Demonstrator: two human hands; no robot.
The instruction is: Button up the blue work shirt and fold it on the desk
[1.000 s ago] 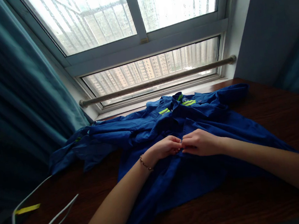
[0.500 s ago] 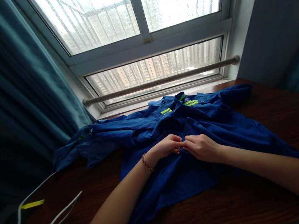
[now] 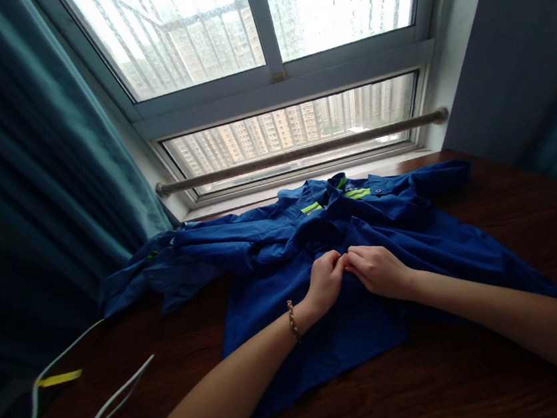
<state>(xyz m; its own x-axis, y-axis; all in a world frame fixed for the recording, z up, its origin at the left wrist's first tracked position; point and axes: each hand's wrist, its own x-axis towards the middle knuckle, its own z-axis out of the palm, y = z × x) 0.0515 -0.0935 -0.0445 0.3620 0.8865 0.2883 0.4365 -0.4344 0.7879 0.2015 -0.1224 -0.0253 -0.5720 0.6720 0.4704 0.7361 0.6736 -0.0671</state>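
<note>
Changed since prev. view: L hand (image 3: 324, 283) has been turned more upright at the wrist, and its fingers (image 3: 335, 263) have been brought up against those of R hand (image 3: 379, 271). R hand pos. approx. unchanged. Blue jacket (image 3: 249, 306) is laid on table (image 3: 429, 380) just below window (image 3: 285, 89), collar end nearest window, hem farthest from it. Fingers of both hands are closed, tips together, w/ jacket front pinched betw. them; any button or fastener there is hidden, cannot be confirmed. By the shift, L grip is judged to have been adjusted while the cloth is steadied by R hand; fine work at the front edge is judged in progress, result n/a. Collar end is left unhandled.
</note>
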